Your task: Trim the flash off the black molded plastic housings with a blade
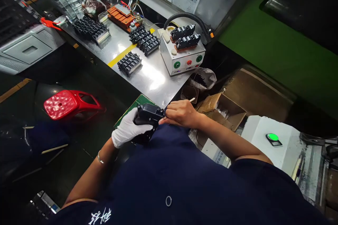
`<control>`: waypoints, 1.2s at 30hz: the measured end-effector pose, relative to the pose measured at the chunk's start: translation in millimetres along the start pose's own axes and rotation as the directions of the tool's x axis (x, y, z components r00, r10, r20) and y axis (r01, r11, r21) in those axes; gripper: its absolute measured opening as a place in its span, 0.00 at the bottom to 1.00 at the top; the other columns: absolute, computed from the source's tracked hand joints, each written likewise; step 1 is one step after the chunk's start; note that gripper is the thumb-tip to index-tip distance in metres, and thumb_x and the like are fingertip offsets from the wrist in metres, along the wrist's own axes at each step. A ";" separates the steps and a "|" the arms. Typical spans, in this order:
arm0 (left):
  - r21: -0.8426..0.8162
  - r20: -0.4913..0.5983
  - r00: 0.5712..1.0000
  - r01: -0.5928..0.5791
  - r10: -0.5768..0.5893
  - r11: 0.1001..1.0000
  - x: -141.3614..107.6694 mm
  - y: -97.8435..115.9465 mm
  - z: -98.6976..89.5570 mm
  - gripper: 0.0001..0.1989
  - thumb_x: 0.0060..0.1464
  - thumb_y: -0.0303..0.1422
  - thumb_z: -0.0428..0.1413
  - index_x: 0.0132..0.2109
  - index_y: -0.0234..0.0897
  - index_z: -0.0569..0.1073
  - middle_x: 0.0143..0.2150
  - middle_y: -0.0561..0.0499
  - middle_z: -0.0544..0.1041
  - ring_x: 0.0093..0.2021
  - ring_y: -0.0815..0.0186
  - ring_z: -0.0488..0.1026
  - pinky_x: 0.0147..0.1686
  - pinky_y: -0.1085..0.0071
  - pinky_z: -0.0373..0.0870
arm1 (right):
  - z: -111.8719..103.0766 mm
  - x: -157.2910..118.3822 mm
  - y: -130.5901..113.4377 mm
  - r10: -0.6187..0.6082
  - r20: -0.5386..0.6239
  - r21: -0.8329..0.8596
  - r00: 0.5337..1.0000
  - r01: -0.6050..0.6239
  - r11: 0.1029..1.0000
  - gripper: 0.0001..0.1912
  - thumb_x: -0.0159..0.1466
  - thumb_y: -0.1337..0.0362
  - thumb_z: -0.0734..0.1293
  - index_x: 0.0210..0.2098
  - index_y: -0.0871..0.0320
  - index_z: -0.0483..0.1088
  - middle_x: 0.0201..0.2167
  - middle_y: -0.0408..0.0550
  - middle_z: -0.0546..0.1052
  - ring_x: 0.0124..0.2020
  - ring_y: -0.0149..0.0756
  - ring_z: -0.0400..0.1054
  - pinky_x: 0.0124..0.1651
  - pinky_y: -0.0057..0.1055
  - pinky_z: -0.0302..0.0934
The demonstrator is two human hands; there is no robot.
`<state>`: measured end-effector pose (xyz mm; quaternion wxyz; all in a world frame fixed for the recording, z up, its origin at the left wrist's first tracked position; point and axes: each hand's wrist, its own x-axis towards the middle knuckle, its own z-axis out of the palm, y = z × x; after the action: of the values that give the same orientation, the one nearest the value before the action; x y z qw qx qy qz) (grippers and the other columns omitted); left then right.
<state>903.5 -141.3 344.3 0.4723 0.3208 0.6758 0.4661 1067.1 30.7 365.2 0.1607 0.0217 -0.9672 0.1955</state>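
My left hand (126, 128), in a white glove, is wrapped round a black moulded plastic part (150, 112) close to my body. My bare right hand (182, 113) is closed at the right end of that part, fingertips against it. A thin tool with a pale handle end (192, 100) sticks out behind the right hand; its working tip is hidden by the fingers. Beneath the part shows a green board (141, 99) at the table's near edge.
On the metal table (158, 89) stand rows of black parts (129, 64), an orange fixture (121, 17) and a white control box (182, 54) bearing two black parts. A red stool (66, 104) is left; a cardboard box (232, 110) and a white machine with a green button (272, 137) are right.
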 end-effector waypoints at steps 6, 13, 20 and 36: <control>0.058 -0.315 0.946 -0.057 0.073 0.997 -5.9 -0.7 9.6 0.26 0.36 0.37 0.71 0.43 0.40 0.70 0.38 0.51 0.78 0.40 0.58 0.77 0.44 0.62 0.74 | 2.3 -5.0 -1.2 0.211 -0.110 0.240 0.971 -0.180 0.954 0.25 0.73 0.53 0.51 0.31 0.60 0.70 0.25 0.47 0.73 0.26 0.29 0.65 0.31 0.27 0.53; 0.220 -0.217 0.939 -0.217 0.265 0.951 -11.0 -6.7 2.3 0.20 0.45 0.35 0.67 0.47 0.41 0.75 0.44 0.49 0.77 0.44 0.58 0.76 0.47 0.62 0.72 | 5.1 -8.4 -4.3 0.251 -0.068 0.175 0.965 -0.236 0.956 0.24 0.72 0.56 0.53 0.27 0.60 0.70 0.23 0.46 0.73 0.25 0.28 0.63 0.30 0.27 0.50; 0.276 -0.171 0.917 -0.305 0.359 0.911 -11.4 -7.8 -7.2 0.20 0.45 0.34 0.67 0.47 0.41 0.77 0.45 0.46 0.78 0.45 0.55 0.75 0.48 0.59 0.71 | 6.7 -4.1 -1.4 0.198 0.004 0.103 0.980 -0.197 0.975 0.27 0.72 0.54 0.52 0.23 0.59 0.66 0.20 0.44 0.69 0.24 0.28 0.59 0.29 0.29 0.45; 0.144 0.216 0.701 -0.712 0.680 0.688 3.8 13.8 -13.0 0.19 0.49 0.24 0.62 0.49 0.41 0.78 0.40 0.46 0.83 0.40 0.58 0.80 0.43 0.62 0.73 | -3.3 -3.7 1.0 0.067 0.218 0.511 0.974 -0.173 0.842 0.29 0.70 0.46 0.55 0.19 0.56 0.46 0.16 0.35 0.49 0.18 0.23 0.45 0.25 0.26 0.41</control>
<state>889.8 -137.2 357.4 0.2697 0.6360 0.5132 0.5093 1071.5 32.8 366.5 0.0422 0.0228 -0.8870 0.4594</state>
